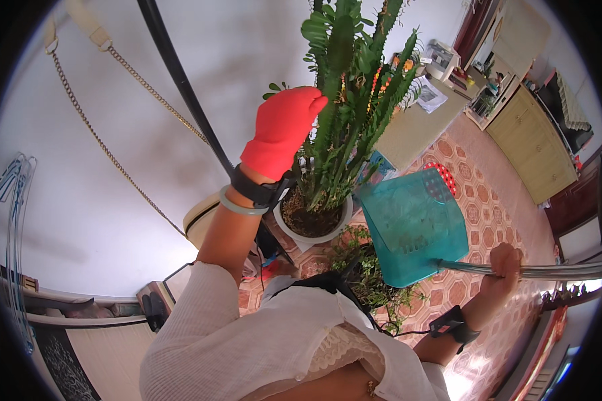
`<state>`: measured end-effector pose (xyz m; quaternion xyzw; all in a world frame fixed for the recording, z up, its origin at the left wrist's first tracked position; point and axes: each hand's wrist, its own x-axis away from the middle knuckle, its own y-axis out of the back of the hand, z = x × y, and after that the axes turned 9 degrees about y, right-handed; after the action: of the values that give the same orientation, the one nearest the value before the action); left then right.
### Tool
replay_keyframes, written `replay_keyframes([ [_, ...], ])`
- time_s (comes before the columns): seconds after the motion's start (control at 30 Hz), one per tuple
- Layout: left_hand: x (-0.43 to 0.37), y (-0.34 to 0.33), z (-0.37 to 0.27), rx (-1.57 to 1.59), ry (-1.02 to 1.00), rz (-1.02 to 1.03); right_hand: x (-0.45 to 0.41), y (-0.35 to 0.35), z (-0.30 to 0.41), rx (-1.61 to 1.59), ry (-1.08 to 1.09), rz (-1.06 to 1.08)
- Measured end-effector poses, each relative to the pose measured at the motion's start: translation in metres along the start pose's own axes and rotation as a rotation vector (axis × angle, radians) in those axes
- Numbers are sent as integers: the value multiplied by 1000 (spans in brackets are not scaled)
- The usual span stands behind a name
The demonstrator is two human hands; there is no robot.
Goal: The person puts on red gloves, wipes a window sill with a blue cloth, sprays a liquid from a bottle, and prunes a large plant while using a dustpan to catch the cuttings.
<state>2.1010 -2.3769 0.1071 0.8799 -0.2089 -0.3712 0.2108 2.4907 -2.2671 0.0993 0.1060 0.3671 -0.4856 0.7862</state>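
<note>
My left hand (288, 128), in a red glove, is raised against the stems of a tall potted cactus-like plant (348, 115); the fingers curl, and whether they grip a stem is hidden. The plant stands in a round pale pot (348, 215) with dry litter on its soil. My right hand (506, 260), bare, is closed around the metal handle (547, 271) of a translucent teal plastic dustpan (416, 228). The pan is held up to the right of the pot, over a leafy trailing plant (366, 265).
A black pole (180, 75) leans along the wall, by a chain-strapped bag (200, 220). Papers (430, 95) lie on a low surface at the upper right, near a wooden cabinet (532, 145). Clothes hangers (15, 210) hang at the far left. A cable runs from my right wrist.
</note>
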Motion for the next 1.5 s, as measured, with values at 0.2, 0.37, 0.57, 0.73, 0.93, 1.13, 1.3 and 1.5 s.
replay_keyframes([
  [0.2,-1,10,0,-32,-29,128,-14,-9,18,-171,-21,31],
  [0.37,2,20,6,-38,73,65,-20,-20,8,-371,-43,127],
  [0.57,53,8,-24,310,-235,238,-17,-20,15,-433,-80,157],
  [0.73,74,-7,-28,263,-525,335,-16,-22,11,-512,-82,155],
  [0.93,43,-4,10,288,36,211,-8,-19,12,-478,-57,113],
  [1.13,25,-20,24,-38,156,90,-7,-18,10,-485,-53,116],
  [1.3,13,-28,23,-104,128,75,-8,-19,7,-499,-53,120],
  [1.5,14,-12,22,-248,61,148,-10,-20,3,-488,-75,123],
])
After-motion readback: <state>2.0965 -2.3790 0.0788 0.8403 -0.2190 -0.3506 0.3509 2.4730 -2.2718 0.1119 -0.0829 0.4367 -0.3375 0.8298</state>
